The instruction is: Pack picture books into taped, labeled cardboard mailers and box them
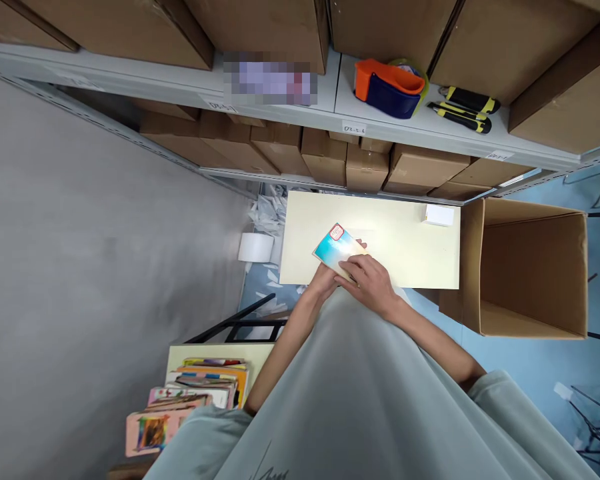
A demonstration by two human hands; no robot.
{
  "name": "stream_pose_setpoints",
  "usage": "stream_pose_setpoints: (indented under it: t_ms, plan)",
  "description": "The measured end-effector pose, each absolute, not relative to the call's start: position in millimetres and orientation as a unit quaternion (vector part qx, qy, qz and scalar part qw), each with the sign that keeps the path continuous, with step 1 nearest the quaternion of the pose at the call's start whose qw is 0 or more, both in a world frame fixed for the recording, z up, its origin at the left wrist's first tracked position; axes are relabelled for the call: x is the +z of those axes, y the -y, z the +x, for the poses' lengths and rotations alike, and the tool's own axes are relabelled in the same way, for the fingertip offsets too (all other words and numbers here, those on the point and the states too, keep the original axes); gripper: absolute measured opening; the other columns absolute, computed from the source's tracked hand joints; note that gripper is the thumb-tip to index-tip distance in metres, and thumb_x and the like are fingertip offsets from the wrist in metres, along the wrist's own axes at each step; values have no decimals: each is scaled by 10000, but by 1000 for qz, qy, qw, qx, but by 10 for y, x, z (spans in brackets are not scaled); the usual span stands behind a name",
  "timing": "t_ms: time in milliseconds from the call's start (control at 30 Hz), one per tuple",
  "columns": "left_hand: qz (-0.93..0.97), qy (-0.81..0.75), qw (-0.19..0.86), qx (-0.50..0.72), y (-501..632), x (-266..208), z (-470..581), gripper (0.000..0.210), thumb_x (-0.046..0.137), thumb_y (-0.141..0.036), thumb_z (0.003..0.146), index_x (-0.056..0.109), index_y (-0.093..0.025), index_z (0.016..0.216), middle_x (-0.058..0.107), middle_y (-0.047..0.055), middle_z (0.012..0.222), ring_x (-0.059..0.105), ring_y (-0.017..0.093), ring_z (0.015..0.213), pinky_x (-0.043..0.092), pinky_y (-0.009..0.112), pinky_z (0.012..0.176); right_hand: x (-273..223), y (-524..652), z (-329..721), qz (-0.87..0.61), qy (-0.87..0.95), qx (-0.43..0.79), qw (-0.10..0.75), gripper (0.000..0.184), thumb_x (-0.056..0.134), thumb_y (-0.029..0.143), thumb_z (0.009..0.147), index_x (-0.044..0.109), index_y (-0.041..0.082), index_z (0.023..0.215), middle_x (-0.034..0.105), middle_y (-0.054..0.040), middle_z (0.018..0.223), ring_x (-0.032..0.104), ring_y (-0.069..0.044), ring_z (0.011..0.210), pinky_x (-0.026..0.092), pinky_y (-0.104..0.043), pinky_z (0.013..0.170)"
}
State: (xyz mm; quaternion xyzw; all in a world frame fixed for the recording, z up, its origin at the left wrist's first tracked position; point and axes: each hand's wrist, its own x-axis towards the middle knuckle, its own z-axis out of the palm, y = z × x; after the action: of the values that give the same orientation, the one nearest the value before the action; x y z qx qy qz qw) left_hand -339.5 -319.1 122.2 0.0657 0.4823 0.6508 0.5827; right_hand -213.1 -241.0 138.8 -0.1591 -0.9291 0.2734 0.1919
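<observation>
A thin booklet (336, 249) with a blue-to-cream cover and a red-edged label on its upper corner is held at a slant above the cream table (405, 257). My left hand (325, 279) supports it from beneath, with fingertips showing past its right edge. Across the booklet's lower right part lies my right hand (369, 279), fingers bent and closed against the cover. The booklet's lower corner is hidden behind that hand.
A white box (439, 215) sits at the table's far right. Beside the table stands an open cardboard box (533, 267). Overhead, the shelf (290, 113) carries cartons, a tape dispenser (393, 87) and cutters (467, 108). Stacked books (210, 383) and a white roll (256, 247) are at left.
</observation>
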Motion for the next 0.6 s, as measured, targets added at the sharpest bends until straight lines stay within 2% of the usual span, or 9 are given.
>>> stream_pose_setpoints:
  t_ms: [133, 233, 367, 500, 600]
  plan:
    - [55, -514, 558, 649, 3205, 1213, -3468, 560, 855, -451, 798, 823, -174, 1283, 801, 152, 1371, 702, 377, 1368, 538, 493, 1190, 1435, 2320, -2122, -174, 882, 388, 204, 257, 659, 440, 1120, 784, 230, 1199, 794, -105, 1075, 751, -220, 967, 627, -341, 837]
    - [58, -545, 532, 645, 3235, 1190, -3575, 507, 874, -469, 806, 839, -181, 1221, 808, 144, 1351, 710, 363, 1349, 519, 492, 1204, 1496, 2190, -2133, -231, 822, 472, 218, 299, 637, 481, 1122, 790, 226, 1153, 789, -78, 1026, 739, -194, 894, 620, -315, 791]
    - [79, -593, 487, 636, 3315, 1184, -3729, 518, 902, -544, 819, 830, -201, 1201, 824, 133, 1285, 732, 328, 1280, 547, 483, 1165, 1511, 1959, -2165, -339, 762, 501, 229, 435, 581, 583, 1110, 799, 213, 1039, 773, -69, 971, 713, -193, 857, 602, -301, 749]
    - [88, -619, 463, 628, 3366, 1192, -3818, 505, 943, -570, 768, 827, -190, 1079, 836, 131, 1193, 757, 306, 1178, 594, 471, 1107, 1440, 1845, -2191, -392, 709, 564, 160, 558, 559, 714, 1060, 782, 202, 1074, 730, -42, 843, 666, -183, 684, 567, -298, 622]
    - [94, -627, 453, 627, 3370, 1191, -3869, 527, 915, -603, 787, 823, -192, 1104, 837, 129, 1183, 762, 307, 1174, 609, 463, 1080, 1402, 1896, -2231, -403, 670, 612, 116, 630, 550, 781, 1026, 752, 204, 1179, 653, 6, 696, 622, -173, 534, 513, -296, 530]
